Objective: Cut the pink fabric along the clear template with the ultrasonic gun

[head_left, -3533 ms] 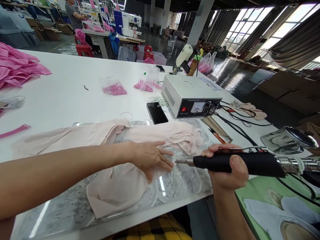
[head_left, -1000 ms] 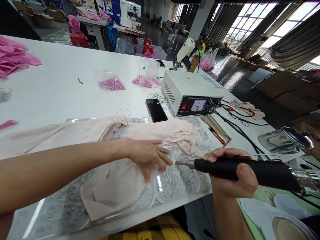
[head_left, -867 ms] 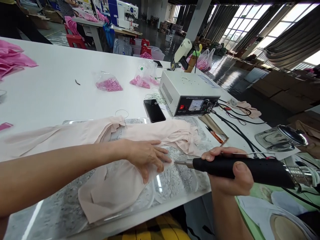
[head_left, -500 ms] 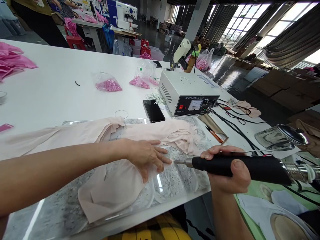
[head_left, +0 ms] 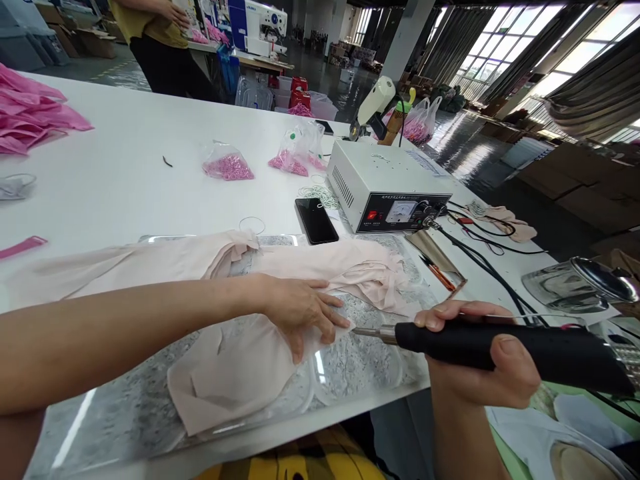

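Note:
My left hand (head_left: 300, 312) lies flat, fingers spread, pressing pale pink fabric (head_left: 235, 363) onto a clear plate (head_left: 350, 363) over a grey speckled surface. My right hand (head_left: 475, 363) is wrapped round a black hand-held tool (head_left: 500, 347) with a metal tip. The tip touches the fabric edge just by my left fingertips. More of the pink fabric (head_left: 345, 263) is bunched behind my left hand.
A white control box (head_left: 385, 187) with a meter stands behind, its black cable (head_left: 480, 267) running to the tool. A black phone (head_left: 316, 221), bags of pink beads (head_left: 229, 165), a metal lidded pot (head_left: 580, 283) and pink garments (head_left: 35, 117) lie around. A person stands at the far side.
The tool and my right hand have shifted slightly right and down in view; the tip stays at the fabric edge. My left hand keeps pressing. A person has come to the far table edge.

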Action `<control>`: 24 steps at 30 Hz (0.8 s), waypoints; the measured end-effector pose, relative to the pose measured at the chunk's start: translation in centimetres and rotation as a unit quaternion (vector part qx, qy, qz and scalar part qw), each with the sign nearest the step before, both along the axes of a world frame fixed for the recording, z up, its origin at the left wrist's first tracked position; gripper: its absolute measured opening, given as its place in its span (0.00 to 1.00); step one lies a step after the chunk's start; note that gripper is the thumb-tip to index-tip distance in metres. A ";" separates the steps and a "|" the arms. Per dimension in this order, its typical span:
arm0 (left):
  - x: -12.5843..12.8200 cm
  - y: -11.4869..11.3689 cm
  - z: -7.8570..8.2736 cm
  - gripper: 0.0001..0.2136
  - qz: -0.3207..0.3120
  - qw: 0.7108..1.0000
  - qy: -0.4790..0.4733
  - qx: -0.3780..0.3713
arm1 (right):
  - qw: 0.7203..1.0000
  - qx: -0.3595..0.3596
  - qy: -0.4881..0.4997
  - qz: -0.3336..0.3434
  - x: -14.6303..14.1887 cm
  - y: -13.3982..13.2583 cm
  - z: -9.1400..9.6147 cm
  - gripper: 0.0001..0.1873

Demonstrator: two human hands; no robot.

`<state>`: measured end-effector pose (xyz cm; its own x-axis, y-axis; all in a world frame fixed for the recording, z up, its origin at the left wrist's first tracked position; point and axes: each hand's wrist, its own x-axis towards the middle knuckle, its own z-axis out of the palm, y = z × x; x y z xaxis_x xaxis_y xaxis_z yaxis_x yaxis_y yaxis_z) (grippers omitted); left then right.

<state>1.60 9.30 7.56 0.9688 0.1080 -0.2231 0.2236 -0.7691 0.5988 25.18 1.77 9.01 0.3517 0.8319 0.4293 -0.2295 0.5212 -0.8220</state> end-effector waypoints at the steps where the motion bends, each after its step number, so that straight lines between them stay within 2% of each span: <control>1: 0.0 0.0 0.0 0.14 0.002 1.000 0.000 -0.002 | 1.000 -0.002 -0.001 0.008 -0.1 -0.1 0.0 0.12; 10: 0.1 0.0 -0.3 0.17 0.004 1.000 -0.004 -0.003 | 0.999 0.003 -0.001 0.037 -0.9 -0.2 -0.3 0.13; 15: 0.0 0.0 -0.4 0.16 0.015 0.999 -0.023 -0.016 | 0.999 0.001 -0.006 0.034 -1.1 -0.2 -0.3 0.13; 24: 0.1 -0.1 -0.1 0.13 0.014 1.000 0.012 -0.023 | 0.998 -0.003 -0.040 0.046 -1.1 -0.4 -0.2 0.09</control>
